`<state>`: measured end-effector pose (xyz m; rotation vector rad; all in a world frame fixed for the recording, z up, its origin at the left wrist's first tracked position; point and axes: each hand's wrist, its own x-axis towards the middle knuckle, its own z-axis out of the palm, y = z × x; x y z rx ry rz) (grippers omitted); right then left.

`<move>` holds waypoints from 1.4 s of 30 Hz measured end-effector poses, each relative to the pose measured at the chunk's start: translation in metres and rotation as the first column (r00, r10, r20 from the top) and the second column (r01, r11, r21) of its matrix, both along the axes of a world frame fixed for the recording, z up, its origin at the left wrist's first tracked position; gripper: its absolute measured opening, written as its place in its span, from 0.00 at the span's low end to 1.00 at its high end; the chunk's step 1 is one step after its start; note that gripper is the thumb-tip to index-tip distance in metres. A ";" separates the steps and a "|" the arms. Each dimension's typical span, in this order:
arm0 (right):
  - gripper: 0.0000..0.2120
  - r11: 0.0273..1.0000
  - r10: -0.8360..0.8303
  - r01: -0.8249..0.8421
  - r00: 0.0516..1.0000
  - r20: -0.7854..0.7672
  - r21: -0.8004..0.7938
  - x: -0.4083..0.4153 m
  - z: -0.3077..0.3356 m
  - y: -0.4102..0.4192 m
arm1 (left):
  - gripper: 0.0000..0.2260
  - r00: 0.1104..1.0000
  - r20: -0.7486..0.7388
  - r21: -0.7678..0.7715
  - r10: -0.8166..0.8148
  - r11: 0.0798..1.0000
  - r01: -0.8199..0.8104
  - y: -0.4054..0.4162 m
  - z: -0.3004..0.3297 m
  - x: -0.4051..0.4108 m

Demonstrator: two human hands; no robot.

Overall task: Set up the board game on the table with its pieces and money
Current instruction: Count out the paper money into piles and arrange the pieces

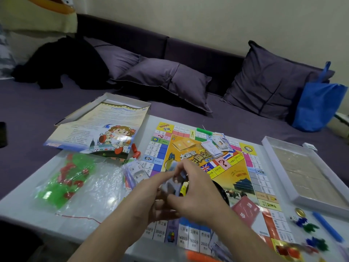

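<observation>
Board: the game board (190, 157) lies flat and unfolded on the white table (24, 210), filling its middle.
Hands: the left hand (151, 193) and right hand (196, 195) meet above the near half of the board, fingers curled around a small blurred bundle of paper money (174, 184) held between them.
Card stacks: a pile of cards (211, 148) sits near the board's far edge; a red card deck (245, 209) lies on its near right part.
Plastic bag: a clear bag (75, 186) on the left of the table holds green and red pieces.
Box lid: the lid (105, 120) overhangs the table's far left edge onto the sofa, with the rule sheet (98, 135) resting in it and spilling out.
Box tray: the white tray (306, 171) sits along the right edge; its contents look flat and pale.
Loose pieces: small blue and green tokens (309, 227), a blue stick (326, 225) and a gold coin (300, 211) lie at the near right corner.
Open room: bare tabletop shows at the near left, below the bag.
</observation>
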<state>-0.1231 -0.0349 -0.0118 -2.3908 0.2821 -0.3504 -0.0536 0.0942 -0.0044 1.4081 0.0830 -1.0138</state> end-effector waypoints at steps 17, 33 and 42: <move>0.21 0.882 -0.207 0.087 0.955 -0.214 -0.462 0.087 -0.041 -0.031 | 0.26 0.938 0.344 0.437 -0.043 0.892 -0.120 0.023 -0.027 0.027; 0.27 0.980 0.039 -0.099 0.948 -0.317 -0.175 0.090 -0.069 0.057 | 0.19 0.906 0.415 0.286 0.077 0.935 -0.210 0.035 -0.036 0.056; 0.24 0.981 0.011 -0.069 0.953 -0.304 -0.183 0.095 -0.061 0.056 | 0.25 0.919 0.387 0.282 0.074 0.940 -0.194 0.034 -0.039 0.060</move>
